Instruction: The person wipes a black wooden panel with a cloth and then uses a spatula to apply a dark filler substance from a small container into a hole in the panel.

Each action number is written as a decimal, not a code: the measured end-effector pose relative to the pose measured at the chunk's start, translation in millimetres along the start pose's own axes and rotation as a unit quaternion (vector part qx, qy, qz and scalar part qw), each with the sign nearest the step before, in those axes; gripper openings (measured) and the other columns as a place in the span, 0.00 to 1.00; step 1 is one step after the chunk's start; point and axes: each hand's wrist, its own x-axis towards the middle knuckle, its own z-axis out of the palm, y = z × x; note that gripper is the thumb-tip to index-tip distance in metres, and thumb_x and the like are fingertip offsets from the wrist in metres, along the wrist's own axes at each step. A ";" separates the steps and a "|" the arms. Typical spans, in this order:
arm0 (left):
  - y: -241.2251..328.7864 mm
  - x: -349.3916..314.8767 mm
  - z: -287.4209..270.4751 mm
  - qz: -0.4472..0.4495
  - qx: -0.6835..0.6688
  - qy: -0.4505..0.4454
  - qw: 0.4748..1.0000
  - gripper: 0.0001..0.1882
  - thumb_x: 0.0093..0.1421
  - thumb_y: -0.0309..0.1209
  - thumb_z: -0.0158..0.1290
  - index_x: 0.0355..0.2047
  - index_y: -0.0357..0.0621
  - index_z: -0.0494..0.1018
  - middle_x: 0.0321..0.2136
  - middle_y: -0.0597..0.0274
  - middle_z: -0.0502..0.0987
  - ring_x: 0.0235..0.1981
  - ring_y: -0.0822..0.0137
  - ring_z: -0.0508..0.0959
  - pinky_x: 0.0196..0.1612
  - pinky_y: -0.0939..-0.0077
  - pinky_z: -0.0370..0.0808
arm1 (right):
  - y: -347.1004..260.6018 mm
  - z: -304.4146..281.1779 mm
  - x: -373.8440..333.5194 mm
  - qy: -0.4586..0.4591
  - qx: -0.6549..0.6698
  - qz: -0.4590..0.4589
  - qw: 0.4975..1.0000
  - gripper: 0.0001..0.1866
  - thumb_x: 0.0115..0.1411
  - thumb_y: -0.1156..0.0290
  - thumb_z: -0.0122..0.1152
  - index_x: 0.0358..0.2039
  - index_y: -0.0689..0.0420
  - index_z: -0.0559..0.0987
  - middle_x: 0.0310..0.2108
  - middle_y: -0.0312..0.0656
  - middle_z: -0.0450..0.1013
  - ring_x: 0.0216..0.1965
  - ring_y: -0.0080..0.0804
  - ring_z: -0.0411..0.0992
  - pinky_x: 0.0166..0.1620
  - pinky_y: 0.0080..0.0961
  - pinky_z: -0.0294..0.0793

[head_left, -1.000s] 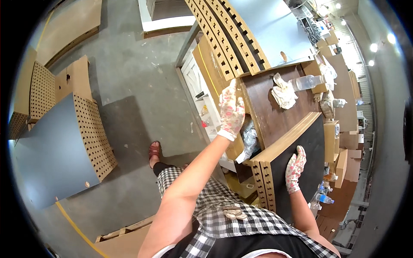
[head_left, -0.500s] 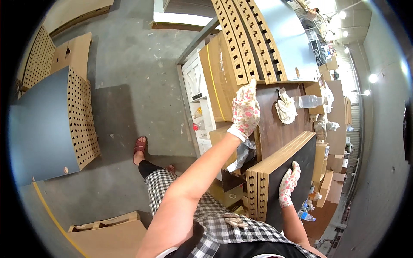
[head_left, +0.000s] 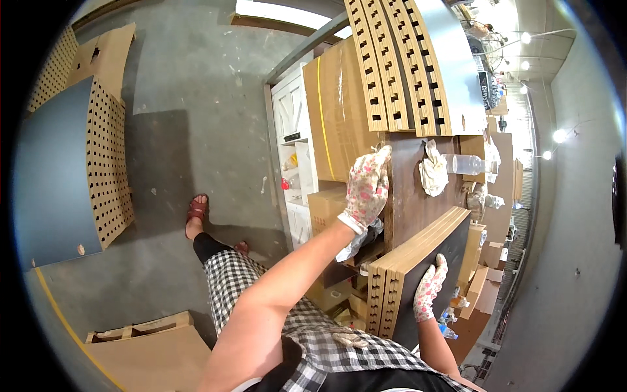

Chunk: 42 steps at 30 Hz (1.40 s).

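Note:
My left hand [head_left: 368, 186], in a white glove with a pink floral print, hovers at the edge of the brown table [head_left: 408, 196]. Its fingers are bunched together; whether anything small is pinched in them I cannot make out. Beyond the fingertips lies a stack of boards [head_left: 398, 72] with notched wooden edges and a pale blue-grey top face. My right hand [head_left: 430, 287], gloved alike, rests with fingers stretched out on the black face of another stack of notched-edge boards [head_left: 418, 251]. That stack sits closer to my body.
A crumpled white cloth [head_left: 433, 171] and a clear plastic bottle [head_left: 465, 164] are on the table between the stacks. A large cardboard box [head_left: 336, 111] stands left of the table. Across the floor is a blue-grey board stack [head_left: 59, 176]. A pallet [head_left: 140, 328] lies lower left.
My left hand has come away from the far stack's near corner, slightly toward me. My right hand stays flat on the black face. The whole view has shifted a little.

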 end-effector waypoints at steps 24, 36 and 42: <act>4.3 -36.1 -36.4 0.015 0.106 -0.183 0.977 0.16 0.60 0.21 0.48 0.49 0.41 0.71 0.44 0.51 0.75 0.47 0.54 0.74 0.53 0.64 0.69 | -7.5 0.6 4.3 0.012 -0.023 -0.016 1.000 0.23 0.59 0.79 0.49 0.56 0.61 0.69 0.58 0.49 0.64 0.61 0.44 0.60 0.64 0.38 0.57; 27.5 -142.4 -32.6 -0.150 -0.146 -0.427 0.880 0.21 0.68 0.32 0.36 0.56 0.35 0.67 0.55 0.50 0.69 0.58 0.54 0.67 0.62 0.66 0.60 | -28.4 -15.1 2.5 -0.048 0.008 -0.071 0.996 0.27 0.59 0.71 0.48 0.61 0.58 0.66 0.63 0.49 0.59 0.67 0.50 0.51 0.67 0.45 0.48; 35.0 -142.3 -27.0 -0.116 -0.100 -0.435 0.887 0.24 0.70 0.38 0.32 0.52 0.32 0.70 0.55 0.46 0.70 0.57 0.53 0.69 0.61 0.65 0.61 | -21.6 -19.9 2.7 -0.045 0.024 -0.097 0.994 0.26 0.57 0.69 0.51 0.58 0.59 0.68 0.62 0.50 0.60 0.65 0.54 0.53 0.66 0.48 0.49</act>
